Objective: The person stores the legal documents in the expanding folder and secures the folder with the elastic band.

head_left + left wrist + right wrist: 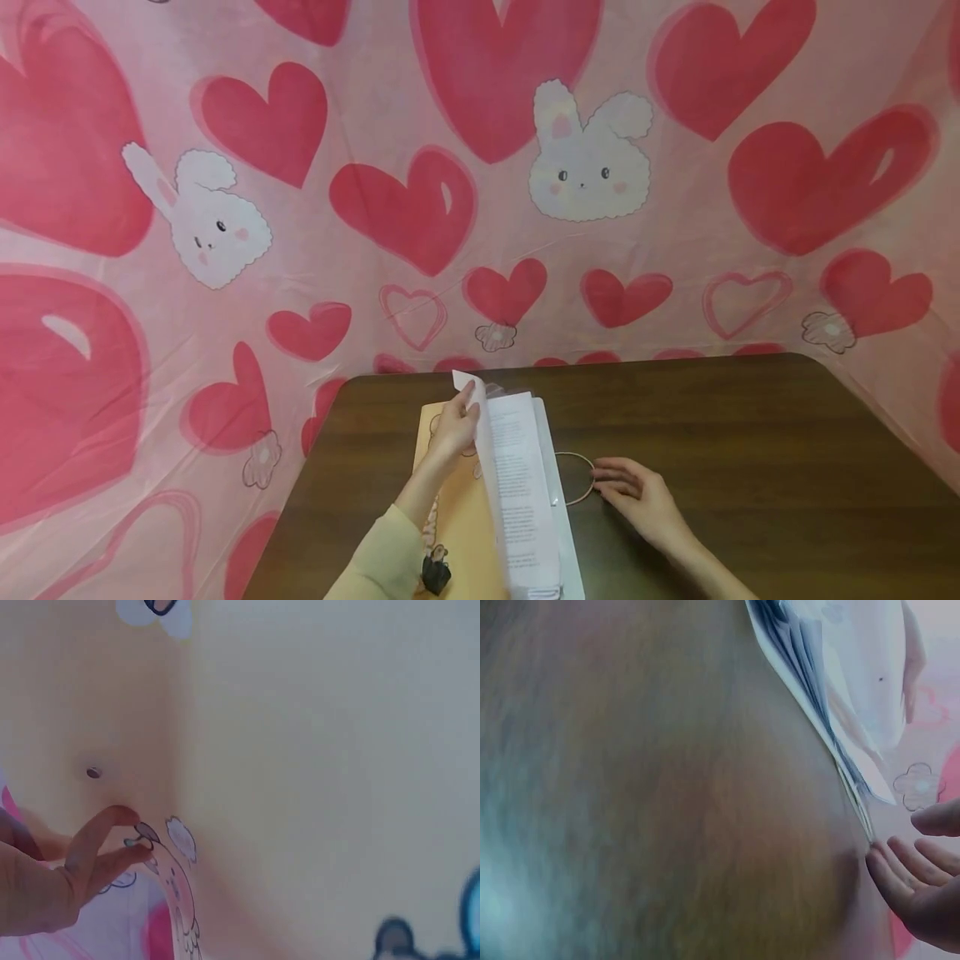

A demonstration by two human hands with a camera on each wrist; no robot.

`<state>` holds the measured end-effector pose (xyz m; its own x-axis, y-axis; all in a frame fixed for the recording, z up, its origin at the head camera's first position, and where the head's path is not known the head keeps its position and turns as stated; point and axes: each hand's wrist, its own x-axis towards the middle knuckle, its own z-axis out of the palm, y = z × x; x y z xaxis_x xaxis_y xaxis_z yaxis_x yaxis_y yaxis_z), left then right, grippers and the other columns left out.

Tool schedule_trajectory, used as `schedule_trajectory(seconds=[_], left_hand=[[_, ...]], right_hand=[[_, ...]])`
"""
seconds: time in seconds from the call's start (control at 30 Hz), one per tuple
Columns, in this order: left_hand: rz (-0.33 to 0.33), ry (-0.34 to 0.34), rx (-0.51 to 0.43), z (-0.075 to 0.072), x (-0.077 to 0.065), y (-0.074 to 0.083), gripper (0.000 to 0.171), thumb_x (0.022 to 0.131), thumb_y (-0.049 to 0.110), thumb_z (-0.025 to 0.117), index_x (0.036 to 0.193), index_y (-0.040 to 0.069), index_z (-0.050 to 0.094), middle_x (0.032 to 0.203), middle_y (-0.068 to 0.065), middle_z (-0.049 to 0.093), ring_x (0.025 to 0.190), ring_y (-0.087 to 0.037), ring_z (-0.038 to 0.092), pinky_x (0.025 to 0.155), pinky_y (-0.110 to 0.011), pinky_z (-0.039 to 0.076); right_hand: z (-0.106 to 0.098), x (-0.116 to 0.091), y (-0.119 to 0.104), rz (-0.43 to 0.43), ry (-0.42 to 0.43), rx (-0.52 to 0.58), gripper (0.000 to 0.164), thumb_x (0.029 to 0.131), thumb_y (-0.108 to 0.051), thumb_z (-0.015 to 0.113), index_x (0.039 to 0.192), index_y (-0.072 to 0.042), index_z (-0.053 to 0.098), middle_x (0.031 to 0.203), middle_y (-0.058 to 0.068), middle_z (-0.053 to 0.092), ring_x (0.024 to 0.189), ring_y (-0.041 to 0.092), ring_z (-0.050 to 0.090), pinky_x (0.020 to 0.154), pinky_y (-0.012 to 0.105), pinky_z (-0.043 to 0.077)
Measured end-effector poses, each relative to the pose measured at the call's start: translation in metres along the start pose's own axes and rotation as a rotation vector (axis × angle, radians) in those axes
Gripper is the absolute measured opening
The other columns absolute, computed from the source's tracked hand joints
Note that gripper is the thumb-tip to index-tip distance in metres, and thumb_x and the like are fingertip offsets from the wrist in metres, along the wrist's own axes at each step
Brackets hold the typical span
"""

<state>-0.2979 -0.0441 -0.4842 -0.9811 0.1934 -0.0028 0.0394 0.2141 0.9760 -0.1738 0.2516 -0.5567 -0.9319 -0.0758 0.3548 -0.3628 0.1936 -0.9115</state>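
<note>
A tan file folder [461, 508] with cartoon prints stands partly spread on the table, printed sheets of paper [513, 479] inside it. My left hand [456, 425] pinches the top part of its raised cover [487, 467], whose pale inner side faces the sheets. In the left wrist view, thumb and finger of the left hand [75, 877] meet at the cover's printed edge. A thin elastic cord [576, 454] loops out from the folder's right side. My right hand [641, 500] touches the loop's far end with its fingertips; its thumb [937, 819] stays apart from the cord.
The folder lies on a dark brown wooden table [735, 433] with rounded back corners. Behind the table hangs a pink cloth [510, 237] printed with hearts and rabbits. A small round hole [93, 772] shows in the folder's cover.
</note>
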Motion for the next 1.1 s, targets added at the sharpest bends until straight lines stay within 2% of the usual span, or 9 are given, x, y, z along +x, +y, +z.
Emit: schedule_trajectory(seconds=[0.1, 0.2, 0.37, 0.57, 0.73, 0.8, 0.9, 1.0, 1.1], left_hand=[[0.062, 0.026, 0.076, 0.01, 0.01, -0.011, 0.059, 0.113, 0.007, 0.049, 0.17, -0.001, 0.034, 0.106, -0.033, 0.071, 0.053, -0.007, 0.05, 0.048, -0.019, 0.051], [0.142, 0.05, 0.187, 0.02, 0.028, -0.037, 0.06, 0.112, 0.012, 0.054, 0.169, 0.002, 0.038, 0.148, -0.044, 0.057, 0.065, -0.014, 0.063, 0.05, -0.027, 0.058], [0.207, 0.114, 0.373, 0.035, 0.065, -0.086, 0.066, 0.108, 0.028, 0.065, 0.169, 0.014, 0.044, 0.131, -0.027, 0.075, 0.055, -0.017, 0.064, 0.039, -0.027, 0.045], [0.197, 0.158, 0.557, 0.046, 0.06, -0.081, 0.066, 0.106, 0.046, 0.067, 0.168, 0.031, 0.047, 0.135, -0.011, 0.078, 0.042, -0.006, 0.039, 0.035, -0.022, 0.031], [0.199, 0.132, 0.638, 0.05, 0.063, -0.083, 0.073, 0.106, 0.07, 0.056, 0.17, 0.035, 0.043, 0.142, -0.012, 0.075, 0.064, -0.016, 0.06, 0.048, -0.03, 0.044], [0.251, 0.118, 0.648, 0.051, 0.056, -0.077, 0.076, 0.107, 0.071, 0.054, 0.17, 0.03, 0.043, 0.143, -0.02, 0.072, 0.085, -0.029, 0.071, 0.062, -0.042, 0.056], [0.305, 0.062, 0.634, 0.052, 0.038, -0.06, 0.072, 0.109, 0.064, 0.056, 0.169, 0.026, 0.044, 0.14, -0.031, 0.068, 0.111, -0.047, 0.071, 0.085, -0.064, 0.061], [0.31, -0.043, 0.654, 0.049, 0.031, -0.058, 0.068, 0.111, 0.056, 0.058, 0.171, 0.027, 0.041, 0.152, -0.034, 0.06, 0.138, -0.056, 0.059, 0.107, -0.079, 0.051], [0.307, -0.147, 0.717, 0.041, 0.035, -0.073, 0.069, 0.11, 0.057, 0.058, 0.172, 0.033, 0.039, 0.163, -0.029, 0.054, 0.151, -0.053, 0.05, 0.117, -0.079, 0.043]], right_hand=[[-0.003, -0.001, 0.006, -0.003, 0.079, -0.15, 0.035, 0.091, 0.013, 0.076, 0.125, 0.016, 0.069, 0.115, 0.03, 0.079, 0.105, -0.002, 0.075, 0.088, 0.011, 0.059], [-0.008, -0.003, 0.013, -0.011, 0.103, -0.323, 0.039, 0.089, 0.007, 0.081, 0.127, 0.007, 0.073, 0.123, 0.026, 0.079, 0.115, 0.016, 0.077, 0.095, 0.024, 0.062], [-0.014, -0.004, 0.007, 0.07, -0.006, -0.519, 0.051, 0.091, -0.011, 0.087, 0.139, -0.003, 0.072, 0.148, 0.028, 0.068, 0.139, 0.054, 0.061, 0.108, 0.071, 0.053], [-0.017, -0.004, 0.002, 0.063, -0.158, -0.585, 0.058, 0.091, -0.022, 0.09, 0.143, -0.004, 0.071, 0.16, 0.021, 0.061, 0.154, 0.053, 0.045, 0.112, 0.073, 0.049], [-0.017, -0.003, 0.004, 0.044, -0.193, -0.579, 0.059, 0.092, -0.021, 0.089, 0.144, -0.003, 0.07, 0.163, 0.024, 0.057, 0.156, 0.056, 0.038, 0.115, 0.077, 0.045], [-0.016, -0.004, 0.004, 0.049, -0.194, -0.581, 0.059, 0.092, -0.023, 0.089, 0.145, -0.006, 0.07, 0.164, 0.023, 0.056, 0.157, 0.055, 0.037, 0.124, 0.069, 0.042], [-0.015, -0.005, 0.007, 0.048, -0.187, -0.553, 0.059, 0.093, -0.023, 0.088, 0.146, -0.007, 0.069, 0.166, 0.024, 0.053, 0.158, 0.056, 0.033, 0.137, 0.029, 0.022], [-0.014, -0.007, 0.01, 0.019, -0.18, -0.514, 0.059, 0.092, -0.02, 0.088, 0.146, -0.005, 0.069, 0.166, 0.027, 0.051, 0.158, 0.059, 0.032, 0.117, -0.002, -0.003], [-0.015, -0.008, 0.012, -0.023, -0.183, -0.5, 0.062, 0.091, -0.018, 0.089, 0.146, -0.001, 0.067, 0.166, 0.031, 0.05, 0.157, 0.06, 0.032, 0.113, -0.005, -0.008]])
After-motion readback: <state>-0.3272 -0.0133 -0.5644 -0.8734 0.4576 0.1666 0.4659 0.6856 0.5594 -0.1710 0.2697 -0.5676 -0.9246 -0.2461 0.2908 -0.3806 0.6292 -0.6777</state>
